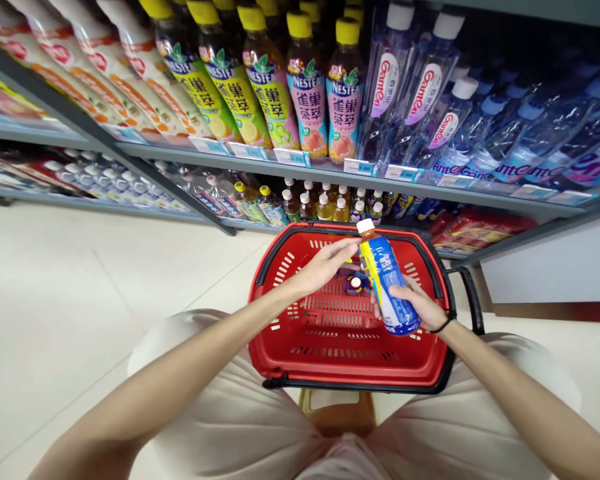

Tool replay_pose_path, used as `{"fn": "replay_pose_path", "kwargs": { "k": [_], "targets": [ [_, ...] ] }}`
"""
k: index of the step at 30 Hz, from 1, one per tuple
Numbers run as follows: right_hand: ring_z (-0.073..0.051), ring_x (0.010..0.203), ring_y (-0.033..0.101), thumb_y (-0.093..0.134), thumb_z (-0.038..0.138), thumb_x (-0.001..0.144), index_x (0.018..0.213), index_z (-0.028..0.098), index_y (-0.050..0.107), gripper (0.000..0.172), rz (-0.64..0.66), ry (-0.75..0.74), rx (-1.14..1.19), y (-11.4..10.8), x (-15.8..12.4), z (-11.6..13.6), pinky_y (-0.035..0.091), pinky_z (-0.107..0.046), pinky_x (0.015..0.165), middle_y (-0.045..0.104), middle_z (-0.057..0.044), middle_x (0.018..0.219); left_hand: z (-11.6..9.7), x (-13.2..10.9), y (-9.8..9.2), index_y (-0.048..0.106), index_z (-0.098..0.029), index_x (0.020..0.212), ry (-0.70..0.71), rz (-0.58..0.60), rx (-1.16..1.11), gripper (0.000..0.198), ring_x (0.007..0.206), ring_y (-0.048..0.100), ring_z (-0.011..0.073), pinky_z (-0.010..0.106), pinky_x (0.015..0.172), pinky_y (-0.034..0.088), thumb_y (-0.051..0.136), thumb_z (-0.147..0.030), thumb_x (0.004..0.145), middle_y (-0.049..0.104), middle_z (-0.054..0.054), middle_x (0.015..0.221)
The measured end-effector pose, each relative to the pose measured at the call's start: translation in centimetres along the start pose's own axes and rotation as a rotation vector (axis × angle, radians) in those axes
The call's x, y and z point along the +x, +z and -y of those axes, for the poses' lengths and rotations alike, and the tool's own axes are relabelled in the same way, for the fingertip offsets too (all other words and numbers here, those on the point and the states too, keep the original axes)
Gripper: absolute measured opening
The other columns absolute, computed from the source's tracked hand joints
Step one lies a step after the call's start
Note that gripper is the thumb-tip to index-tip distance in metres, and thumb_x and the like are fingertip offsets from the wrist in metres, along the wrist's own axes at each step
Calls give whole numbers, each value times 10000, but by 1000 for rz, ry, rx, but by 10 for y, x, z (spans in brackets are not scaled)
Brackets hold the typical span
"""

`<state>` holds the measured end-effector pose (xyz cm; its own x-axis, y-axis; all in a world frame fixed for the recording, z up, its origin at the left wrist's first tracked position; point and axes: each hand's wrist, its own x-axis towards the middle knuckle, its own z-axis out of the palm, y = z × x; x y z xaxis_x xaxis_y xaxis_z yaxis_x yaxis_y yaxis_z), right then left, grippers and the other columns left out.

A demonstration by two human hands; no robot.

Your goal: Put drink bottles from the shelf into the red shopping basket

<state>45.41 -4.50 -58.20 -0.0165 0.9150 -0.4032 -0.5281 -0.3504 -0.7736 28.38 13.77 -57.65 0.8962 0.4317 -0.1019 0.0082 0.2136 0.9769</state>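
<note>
The right hand grips the blue-labelled bottle from beneath, tilted over the red basket, while the open left hand fingertips its neck, seemingly for balance

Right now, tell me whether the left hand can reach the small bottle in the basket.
Probably yes. The left hand hovers over the basket, with the small bottle just below its fingers, uncovered. The blue bottle in the right hand is beside it, not over it.
</note>
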Motion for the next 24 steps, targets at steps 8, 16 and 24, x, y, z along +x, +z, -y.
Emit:
{"fn": "replay_pose_path", "kwargs": {
  "k": [8,16,24],
  "targets": [
    [-241,710,762,811,642,797,1149,206,707,570,21,116,-50,4,6,2,639,-375,690,791,-83,930,-7,-4,6,702,-92,1261,-59,-125,-359,656,1047,739,220,382,1014,530,948,-343,707,744,176,1272],
    [-287,900,775,724,755,830,1083,179,764,631,31,192,-100,2,6,-3,625,-428,863,794,-108,933,-17,-4,-8,644,-117,1340,12,-24,-413,614,1125,726,230,400,1047,518,886,-252,793,712,181,1342],
    [-273,1145,709,797,696,810,1169,261,756,565,-168,-56,-411,-1,13,-14,528,-458,1097,765,-68,1223,-10,-2,-7,621,-120,1380,95,-18,-220,581,1348,619,271,465,1166,448,826,-242,851,637,182,1462]
  ]
}}
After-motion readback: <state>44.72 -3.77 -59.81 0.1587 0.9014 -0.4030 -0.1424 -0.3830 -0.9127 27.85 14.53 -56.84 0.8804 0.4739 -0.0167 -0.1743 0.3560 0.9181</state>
